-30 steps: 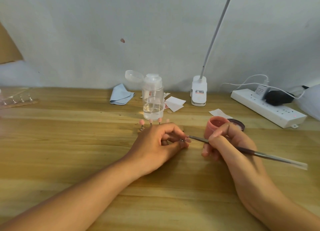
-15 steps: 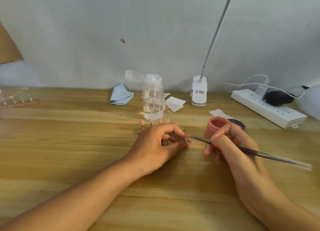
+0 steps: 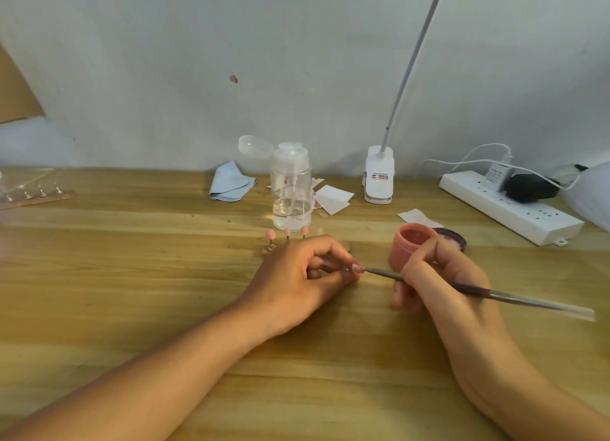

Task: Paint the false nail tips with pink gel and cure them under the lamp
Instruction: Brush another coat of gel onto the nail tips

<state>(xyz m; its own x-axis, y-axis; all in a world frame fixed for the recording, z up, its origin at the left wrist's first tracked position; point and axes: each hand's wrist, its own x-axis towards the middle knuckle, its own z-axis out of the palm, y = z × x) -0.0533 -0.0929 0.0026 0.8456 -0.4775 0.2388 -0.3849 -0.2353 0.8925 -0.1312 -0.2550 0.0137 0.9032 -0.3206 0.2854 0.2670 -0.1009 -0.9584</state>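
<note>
My left hand (image 3: 297, 277) rests on the wooden table and pinches a small nail tip on a metal stand (image 3: 355, 269) between thumb and forefinger. My right hand (image 3: 442, 282) grips a thin brush (image 3: 495, 295) like a pen, and the brush's tip touches that pink nail tip. An open pink gel jar (image 3: 409, 245) stands just behind my right hand, with its dark lid (image 3: 454, 235) beside it. Several pink nail tips on stands (image 3: 286, 234) stand behind my left hand, partly hidden by it. The white clip lamp (image 3: 379, 176) stands at the back by the wall.
A clear pump bottle (image 3: 291, 189) with its cap flipped open stands behind the nail stands. A blue cloth (image 3: 231, 183) and paper scraps (image 3: 333, 197) lie near the wall. A white power strip (image 3: 508, 206) with plugs sits at the right, a strip of stands (image 3: 33, 196) far left.
The brush tip has shifted slightly along the nail tip held in my left hand. Both hands stay in nearly the same place.
</note>
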